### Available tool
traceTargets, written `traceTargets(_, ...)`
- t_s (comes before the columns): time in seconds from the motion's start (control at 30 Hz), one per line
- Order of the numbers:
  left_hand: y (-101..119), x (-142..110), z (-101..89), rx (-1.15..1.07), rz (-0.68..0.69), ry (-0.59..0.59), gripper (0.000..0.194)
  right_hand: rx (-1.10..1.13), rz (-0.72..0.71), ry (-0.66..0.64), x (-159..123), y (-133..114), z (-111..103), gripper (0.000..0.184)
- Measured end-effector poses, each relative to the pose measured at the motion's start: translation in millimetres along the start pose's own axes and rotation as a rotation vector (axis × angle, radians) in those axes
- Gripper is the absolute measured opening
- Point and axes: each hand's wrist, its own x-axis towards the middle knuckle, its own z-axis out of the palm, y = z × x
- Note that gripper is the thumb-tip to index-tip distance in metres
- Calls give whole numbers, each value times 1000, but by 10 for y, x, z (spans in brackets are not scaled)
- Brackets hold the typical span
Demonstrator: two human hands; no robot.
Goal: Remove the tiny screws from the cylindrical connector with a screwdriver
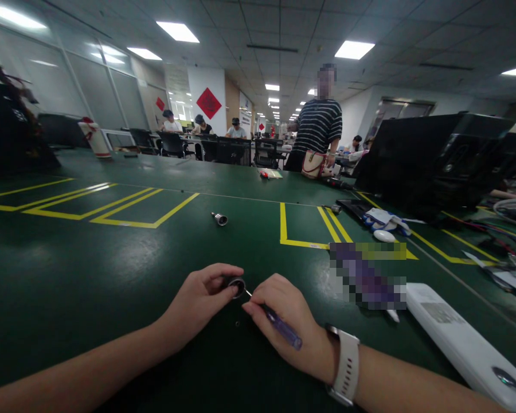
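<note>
Between the thumb and fingers of my left hand (200, 301) is a small dark round metal part (239, 287), its hollow end facing me. My right hand (286, 321) grips a screwdriver (284, 330) with a translucent purple handle. The screwdriver's thin shaft points left, and its tip is at or beside the rim of the round part; I cannot tell whether it touches. A tiny ring-like piece (237, 324) lies on the green table below the hands. Farther off, a silver and black metal piece with a narrow stem (219, 218) rests on its side.
Yellow tape outlines (303, 245) mark the green table (146, 321). On the right lie a long white device (460, 338), a white oval object (384, 236) and a cloth (384, 219). A large black case (425, 160) stands behind them. Across the table stands a person (320, 129).
</note>
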Motion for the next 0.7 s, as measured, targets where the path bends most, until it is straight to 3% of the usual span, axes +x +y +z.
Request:
traceTargets(0.23, -120, 36, -5, 10, 53, 31, 24, -82, -60, -34, -24, -51, 31, 8)
traceTargets(0.43, -111, 31, -6, 24, 49, 24, 21, -84, -11, -26, -15, -85, 25, 10)
traceTargets(0.5, -90, 32, -11, 29, 25, 26, 21, 27, 75, 41, -3, -73, 5, 12)
traceTargets(0.57, -66, 37, -21, 16, -14, 24, 25, 195, 251, 86, 13, -34, -5, 21)
traceTargets(0.7, -8, 55, -49, -62, -76, 62, 35, 617, 556, 10, 47, 83, 29, 36)
